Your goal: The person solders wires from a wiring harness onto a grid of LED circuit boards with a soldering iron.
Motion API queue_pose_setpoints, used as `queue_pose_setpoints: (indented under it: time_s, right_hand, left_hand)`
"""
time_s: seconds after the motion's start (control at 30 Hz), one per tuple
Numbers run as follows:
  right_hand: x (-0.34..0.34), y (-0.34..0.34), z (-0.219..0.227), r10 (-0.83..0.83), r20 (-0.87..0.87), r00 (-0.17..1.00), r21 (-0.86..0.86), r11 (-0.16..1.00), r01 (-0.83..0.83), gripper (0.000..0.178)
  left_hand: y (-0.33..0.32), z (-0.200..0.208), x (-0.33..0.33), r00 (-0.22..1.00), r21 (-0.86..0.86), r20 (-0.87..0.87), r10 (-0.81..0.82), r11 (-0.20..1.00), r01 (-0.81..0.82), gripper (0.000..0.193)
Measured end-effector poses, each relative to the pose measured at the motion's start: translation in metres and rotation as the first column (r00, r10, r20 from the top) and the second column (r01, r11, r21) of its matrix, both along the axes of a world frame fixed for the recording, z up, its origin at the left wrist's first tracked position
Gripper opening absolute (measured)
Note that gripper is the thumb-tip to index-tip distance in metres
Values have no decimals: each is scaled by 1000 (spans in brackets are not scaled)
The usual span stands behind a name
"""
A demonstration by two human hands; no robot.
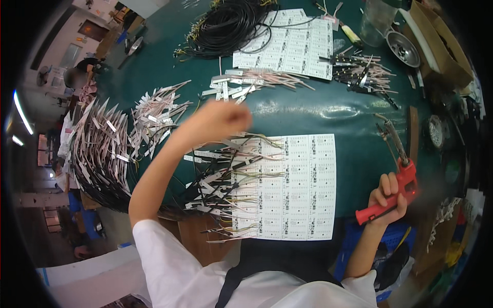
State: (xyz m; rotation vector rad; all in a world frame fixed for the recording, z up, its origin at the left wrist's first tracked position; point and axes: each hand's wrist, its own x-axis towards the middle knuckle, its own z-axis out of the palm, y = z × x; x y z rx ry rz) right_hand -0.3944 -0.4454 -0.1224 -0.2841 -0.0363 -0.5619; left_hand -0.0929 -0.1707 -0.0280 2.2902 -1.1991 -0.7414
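My right hand (389,199) grips the red handle of a soldering gun (405,180), its metal tip pointing up and away over the green table at the right. My left hand (223,120) is raised over the table, blurred by motion, its fingers bent; whether anything is in them cannot be made out. Below it lies a white printed circuit board panel (298,190), flat at the near edge. Wires and small white strip-like pieces (213,182) run along the panel's left side, several reaching onto it. Just beyond my left hand is a pile of wire leads with white strips (257,79).
More bundles of leads (100,149) lie at the left. A black cable coil (228,25) and more white panels (285,49) are at the back. Black-and-pink leads (364,74), a metal bowl (402,49) and a cardboard box (444,46) stand at the right.
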Motion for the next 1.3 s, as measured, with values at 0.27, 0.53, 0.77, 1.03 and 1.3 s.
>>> queue_pose_setpoints:
  time_s: [0.27, 0.53, 0.77, 1.03, 1.3]
  right_hand:
    - [-1, 2, 1, -34, 1, 999, 15, 999, 34, 81]
    - [-2, 2, -1, -51, 8, 999, 24, 998, 50, 80]
    - [-1, 2, 0, -56, 5, 998, -2, 998, 56, 80]
    - [0, 2, 0, -48, 25, 999, -1, 999, 48, 78]
    - [-3, 2, -2, -56, 25, 998, -2, 998, 56, 78]
  left_hand:
    - [-84, -65, 132, 681, -303, 698, 222, 953, 1, 14]
    - [-85, -44, 174, 785, -559, 128, 606, 698, -448, 19]
    - [-76, 57, 181, 865, -767, -443, 235, 399, -502, 18]
    - [-49, 54, 184, 917, -498, 20, 398, 799, -336, 21]
    - [-82, -26, 148, 620, 111, 782, -63, 993, -40, 22]
